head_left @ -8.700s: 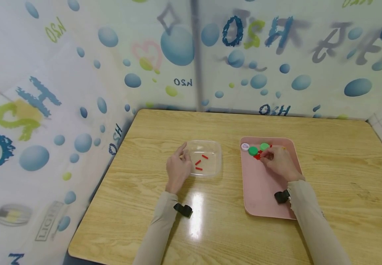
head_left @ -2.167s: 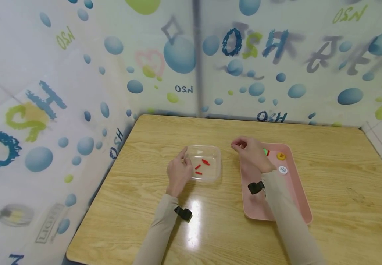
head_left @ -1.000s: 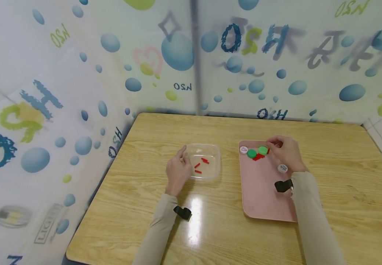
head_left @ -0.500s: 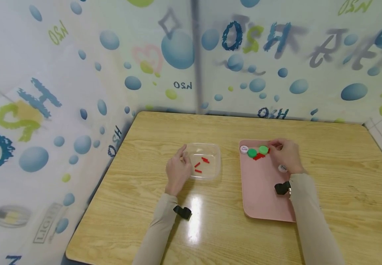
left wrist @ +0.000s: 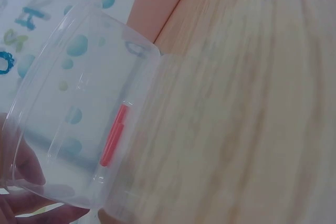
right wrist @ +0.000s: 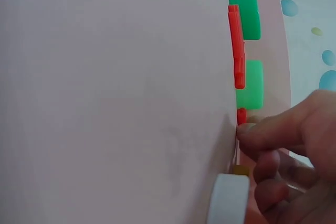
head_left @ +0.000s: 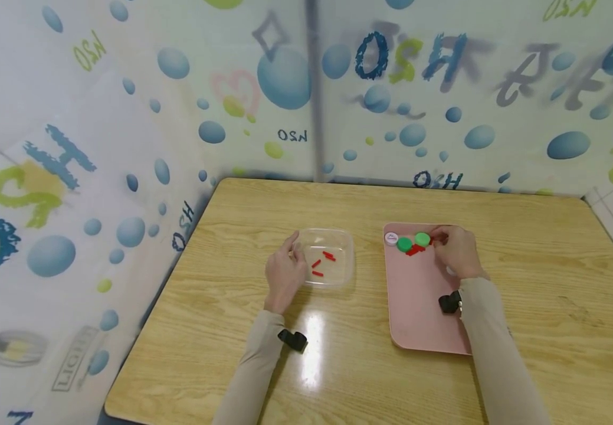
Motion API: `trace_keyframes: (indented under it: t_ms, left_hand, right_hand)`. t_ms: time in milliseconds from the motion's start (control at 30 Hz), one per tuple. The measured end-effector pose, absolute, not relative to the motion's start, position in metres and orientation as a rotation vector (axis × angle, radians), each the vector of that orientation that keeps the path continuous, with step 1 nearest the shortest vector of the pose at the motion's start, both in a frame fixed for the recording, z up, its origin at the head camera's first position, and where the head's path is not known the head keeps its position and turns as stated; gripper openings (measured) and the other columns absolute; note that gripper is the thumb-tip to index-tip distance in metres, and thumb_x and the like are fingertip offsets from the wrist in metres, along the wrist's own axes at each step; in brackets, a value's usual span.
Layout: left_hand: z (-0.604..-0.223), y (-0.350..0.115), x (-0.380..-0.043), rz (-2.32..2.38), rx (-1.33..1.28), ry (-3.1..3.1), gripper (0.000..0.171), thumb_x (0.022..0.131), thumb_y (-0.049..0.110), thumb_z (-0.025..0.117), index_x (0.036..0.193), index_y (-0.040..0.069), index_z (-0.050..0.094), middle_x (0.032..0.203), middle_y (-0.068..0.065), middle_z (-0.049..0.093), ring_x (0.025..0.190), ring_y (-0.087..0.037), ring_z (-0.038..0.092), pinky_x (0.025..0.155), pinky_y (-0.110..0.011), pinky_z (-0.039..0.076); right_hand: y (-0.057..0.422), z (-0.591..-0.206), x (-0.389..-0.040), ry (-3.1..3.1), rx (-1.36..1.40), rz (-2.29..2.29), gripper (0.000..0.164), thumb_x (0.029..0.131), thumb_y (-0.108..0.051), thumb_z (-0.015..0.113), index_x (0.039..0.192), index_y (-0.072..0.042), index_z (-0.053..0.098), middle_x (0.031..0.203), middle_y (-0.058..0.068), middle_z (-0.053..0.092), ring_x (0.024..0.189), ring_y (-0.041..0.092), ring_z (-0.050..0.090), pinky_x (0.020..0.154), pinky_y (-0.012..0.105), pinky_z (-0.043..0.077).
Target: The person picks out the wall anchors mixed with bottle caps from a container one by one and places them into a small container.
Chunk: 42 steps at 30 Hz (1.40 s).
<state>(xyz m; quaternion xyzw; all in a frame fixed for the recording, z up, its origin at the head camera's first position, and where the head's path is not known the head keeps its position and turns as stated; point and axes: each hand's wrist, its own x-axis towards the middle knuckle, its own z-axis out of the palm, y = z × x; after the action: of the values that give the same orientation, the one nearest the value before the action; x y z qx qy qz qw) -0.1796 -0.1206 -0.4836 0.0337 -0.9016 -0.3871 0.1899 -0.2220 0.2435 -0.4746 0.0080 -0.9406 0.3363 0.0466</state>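
My left hand (head_left: 285, 270) grips the left side of a clear plastic container (head_left: 344, 260), its fingers at the rim in the left wrist view. Several short red sticks (head_left: 329, 256) lie on the container's floor. Over the far right part of a pink tray (head_left: 418, 319), my right hand (head_left: 457, 251) has its thumb and fingertips pinched at the end of a single red stick (right wrist: 241, 115). More red sticks (right wrist: 237, 40) lie to the left of it, beside a light green cap (head_left: 422, 239) and a darker green cap (head_left: 404, 244).
A white cap (head_left: 391, 238) sits in the tray's far left corner. Near my right hand are another white cap (right wrist: 228, 198) and a yellow piece (right wrist: 240, 170), mostly hidden in the head view. The wooden table (head_left: 221, 354) meets patterned walls behind and on the left.
My right hand has returned from beside the tray's left edge to its far right part, lately shifting only slightly. The container holds more sticks than at first. My left hand has stayed put.
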Motion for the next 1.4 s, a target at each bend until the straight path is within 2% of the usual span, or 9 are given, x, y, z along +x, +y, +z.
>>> trace_keyframes:
  t_ms: [233,400,633,767,967,1067,1133,1267,1400]
  left_hand:
    - [-0.482,-0.12,-0.179,-1.076,0.09,-2.526,0.036,0.099,0.012,0.056,0.134,0.008,0.067,0.099,-0.019,0.077,0.043,-0.006,0.026,0.045,-0.025,0.024]
    - [-0.482,-0.12,-0.178,-1.083,0.084,-2.515,0.037,0.099,0.012,0.056,0.134,0.008,0.067,0.084,-0.018,0.075,0.043,-0.005,0.025,0.044,-0.025,0.024]
    - [-0.482,-0.121,-0.178,-1.088,0.103,-2.516,0.037,0.1,0.012,0.055,0.134,0.009,0.067,0.097,-0.018,0.077,0.043,-0.006,0.028,0.045,-0.026,0.026]
    - [-0.482,-0.121,-0.178,-1.105,0.103,-2.525,0.038,0.099,0.012,0.054,0.135,0.009,0.066,0.087,-0.017,0.075,0.043,-0.006,0.027,0.045,-0.025,0.025]
    - [-0.483,-0.121,-0.178,-1.109,0.115,-2.529,0.038,0.098,0.012,0.055,0.135,0.009,0.067,0.091,-0.017,0.077,0.044,-0.007,0.029,0.046,-0.026,0.027]
    - [-0.483,-0.121,-0.178,-1.108,0.112,-2.527,0.038,0.099,0.011,0.055,0.135,0.009,0.067,0.086,-0.016,0.076,0.044,-0.006,0.029,0.046,-0.026,0.027]
    - [-0.483,-0.121,-0.178,-1.099,0.105,-2.526,0.038,0.099,0.012,0.055,0.135,0.009,0.066,0.074,-0.014,0.072,0.044,-0.006,0.028,0.046,-0.026,0.026]
    - [-0.483,-0.121,-0.177,-1.091,0.092,-2.525,0.039,0.099,0.012,0.055,0.135,0.009,0.066,0.05,-0.001,0.048,0.043,-0.005,0.025,0.044,-0.024,0.023]
    - [-0.482,-0.121,-0.176,-1.093,0.093,-2.53,0.039,0.099,0.013,0.055,0.136,0.009,0.066,0.047,0.009,0.033,0.042,-0.003,0.023,0.043,-0.024,0.022]
  right_hand:
    - [0.243,-0.474,-0.223,-2.907,-0.032,1.021,0.015,0.093,0.001,0.061,0.101,0.009,0.072,0.107,0.027,0.069,0.095,0.037,0.058,0.086,0.051,0.053]
    - [0.244,-0.474,-0.223,-2.917,-0.035,0.995,0.013,0.093,0.0,0.063,0.097,0.009,0.071,0.103,0.027,0.068,0.09,0.036,0.058,0.078,0.044,0.054]
    - [0.244,-0.475,-0.225,-2.937,-0.001,0.961,0.012,0.095,0.0,0.061,0.096,0.01,0.068,0.1,0.027,0.067,0.088,0.036,0.059,0.08,0.048,0.054]
    - [0.244,-0.473,-0.224,-2.934,0.011,0.97,0.013,0.096,0.0,0.061,0.098,0.01,0.068,0.1,0.027,0.067,0.088,0.036,0.059,0.08,0.048,0.054]
    - [0.243,-0.465,-0.218,-2.925,-0.015,1.023,0.016,0.097,-0.001,0.057,0.104,0.01,0.066,0.102,0.027,0.064,0.087,0.034,0.057,0.073,0.039,0.052]
    - [0.242,-0.46,-0.217,-2.932,-0.047,1.055,0.017,0.099,-0.003,0.055,0.107,0.009,0.064,0.101,0.025,0.062,0.086,0.033,0.055,0.07,0.034,0.049]
    - [0.242,-0.457,-0.216,-2.944,-0.074,1.073,0.018,0.101,-0.005,0.054,0.11,0.009,0.062,0.103,0.025,0.06,0.088,0.033,0.054,0.072,0.035,0.048]
    - [0.242,-0.453,-0.216,-2.971,-0.104,1.082,0.021,0.102,-0.008,0.053,0.114,0.008,0.059,0.107,0.026,0.059,0.091,0.035,0.053,0.078,0.039,0.05]
    - [0.241,-0.448,-0.216,-2.971,-0.097,1.104,0.022,0.103,-0.009,0.052,0.116,0.009,0.058,0.107,0.026,0.059,0.091,0.035,0.054,0.078,0.039,0.05]
